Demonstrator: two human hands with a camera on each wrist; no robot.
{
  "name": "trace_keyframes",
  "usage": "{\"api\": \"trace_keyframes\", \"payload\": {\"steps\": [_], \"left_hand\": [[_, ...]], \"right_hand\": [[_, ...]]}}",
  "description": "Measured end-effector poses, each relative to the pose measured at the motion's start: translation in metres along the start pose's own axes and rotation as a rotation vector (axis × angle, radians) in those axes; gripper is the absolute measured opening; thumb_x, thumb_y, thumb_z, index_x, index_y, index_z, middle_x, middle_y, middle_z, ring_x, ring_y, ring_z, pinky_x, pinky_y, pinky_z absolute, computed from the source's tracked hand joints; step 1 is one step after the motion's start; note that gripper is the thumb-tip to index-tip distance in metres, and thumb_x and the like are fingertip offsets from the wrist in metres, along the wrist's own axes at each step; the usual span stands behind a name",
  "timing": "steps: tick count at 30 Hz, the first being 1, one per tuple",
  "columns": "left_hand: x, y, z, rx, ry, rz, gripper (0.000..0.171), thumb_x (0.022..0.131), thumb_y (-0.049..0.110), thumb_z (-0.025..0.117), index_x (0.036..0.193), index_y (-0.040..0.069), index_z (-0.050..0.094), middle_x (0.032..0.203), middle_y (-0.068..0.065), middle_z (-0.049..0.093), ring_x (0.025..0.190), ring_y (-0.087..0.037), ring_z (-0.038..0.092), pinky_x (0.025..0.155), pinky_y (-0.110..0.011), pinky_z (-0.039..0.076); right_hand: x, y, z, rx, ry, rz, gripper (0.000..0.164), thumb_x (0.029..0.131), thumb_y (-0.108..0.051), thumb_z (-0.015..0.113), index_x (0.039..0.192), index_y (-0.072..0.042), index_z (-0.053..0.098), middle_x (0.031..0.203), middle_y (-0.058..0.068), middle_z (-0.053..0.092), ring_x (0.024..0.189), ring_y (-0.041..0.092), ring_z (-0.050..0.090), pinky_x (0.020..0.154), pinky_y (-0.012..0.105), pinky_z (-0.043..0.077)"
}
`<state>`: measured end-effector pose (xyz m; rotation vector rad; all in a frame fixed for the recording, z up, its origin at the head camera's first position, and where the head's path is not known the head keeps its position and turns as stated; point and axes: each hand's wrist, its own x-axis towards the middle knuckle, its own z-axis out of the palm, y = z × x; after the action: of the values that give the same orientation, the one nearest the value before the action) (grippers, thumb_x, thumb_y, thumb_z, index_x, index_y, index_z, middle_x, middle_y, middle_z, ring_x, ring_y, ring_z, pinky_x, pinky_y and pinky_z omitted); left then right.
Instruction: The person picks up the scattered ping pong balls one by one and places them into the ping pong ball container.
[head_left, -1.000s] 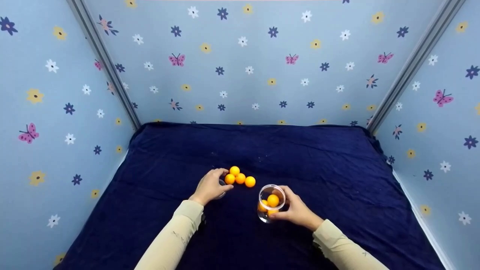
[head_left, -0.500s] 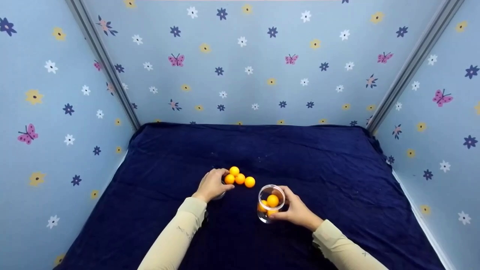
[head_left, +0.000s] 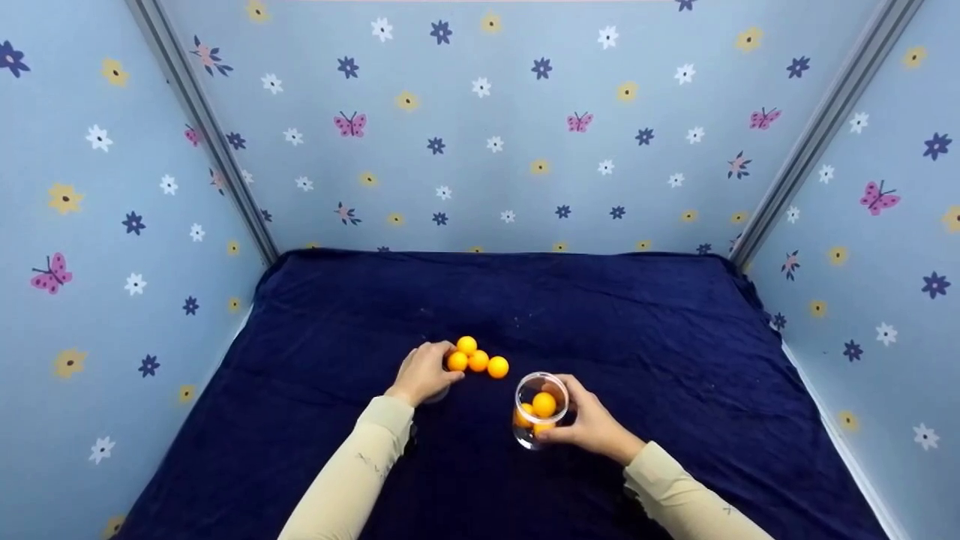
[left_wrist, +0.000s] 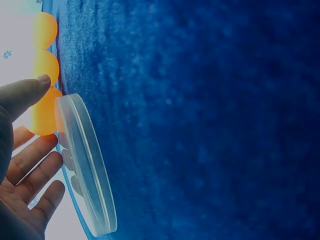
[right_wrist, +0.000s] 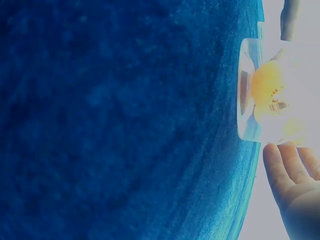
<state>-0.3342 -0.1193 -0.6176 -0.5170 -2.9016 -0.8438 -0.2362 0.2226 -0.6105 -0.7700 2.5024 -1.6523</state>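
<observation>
Four orange balls (head_left: 478,361) lie on the navy cloth (head_left: 637,330); we see the left hand (head_left: 424,373) has edged inward, thumb and finger now pinching the nearest ball (head_left: 457,362) beside a clear lid (left_wrist: 97,170), so pickup seems begun. The right hand (head_left: 589,425) grips the clear jar (head_left: 526,441), three balls (head_left: 544,405) inside.

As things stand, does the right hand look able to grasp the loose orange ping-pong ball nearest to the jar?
Probably not without letting go: the right hand holds the clear jar. The way looks free, with only dark blue cloth between the jar and that ping-pong ball.
</observation>
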Motion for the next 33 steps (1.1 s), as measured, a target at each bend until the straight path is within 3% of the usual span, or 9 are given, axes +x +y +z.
{"api": "trace_keyframes", "payload": {"steps": [10, 18, 26, 33], "left_hand": [[-0.004, -0.001, 0.000, 0.012, 0.024, -0.004, 0.039, 0.089, 0.027, 0.089, 0.121, 0.008, 0.076, 0.114, -0.012, 0.079, 0.103, -0.038, 0.072, 0.097, -0.055, 0.057], [-0.006, -0.002, -0.002, 0.004, 0.032, 0.008, 0.039, 0.090, 0.025, 0.089, 0.122, 0.007, 0.076, 0.114, -0.013, 0.080, 0.102, -0.037, 0.073, 0.095, -0.054, 0.058], [-0.006, 0.000, -0.005, -0.018, 0.045, 0.015, 0.039, 0.089, 0.025, 0.090, 0.122, 0.008, 0.076, 0.113, -0.012, 0.080, 0.102, -0.036, 0.072, 0.096, -0.053, 0.058], [-0.006, 0.000, -0.010, -0.018, 0.077, 0.025, 0.038, 0.088, 0.024, 0.091, 0.118, 0.007, 0.076, 0.112, -0.011, 0.080, 0.102, -0.036, 0.072, 0.101, -0.054, 0.058]], "right_hand": [[0.001, 0.001, 0.001, 0.010, 0.004, -0.039, 0.082, 0.076, -0.013, 0.100, 0.143, 0.004, 0.056, 0.138, 0.032, 0.066, 0.124, 0.041, 0.068, 0.105, 0.033, 0.059], [0.000, -0.001, 0.002, 0.004, 0.007, -0.057, 0.082, 0.076, -0.013, 0.100, 0.143, 0.004, 0.056, 0.138, 0.032, 0.066, 0.122, 0.037, 0.069, 0.103, 0.031, 0.060], [0.000, -0.001, 0.001, -0.001, 0.004, -0.025, 0.083, 0.076, -0.014, 0.100, 0.144, 0.003, 0.055, 0.139, 0.030, 0.066, 0.122, 0.040, 0.069, 0.102, 0.038, 0.062], [0.000, -0.001, -0.001, 0.023, -0.008, -0.021, 0.083, 0.077, -0.012, 0.099, 0.144, 0.005, 0.054, 0.138, 0.033, 0.065, 0.124, 0.043, 0.068, 0.105, 0.031, 0.059]]}}
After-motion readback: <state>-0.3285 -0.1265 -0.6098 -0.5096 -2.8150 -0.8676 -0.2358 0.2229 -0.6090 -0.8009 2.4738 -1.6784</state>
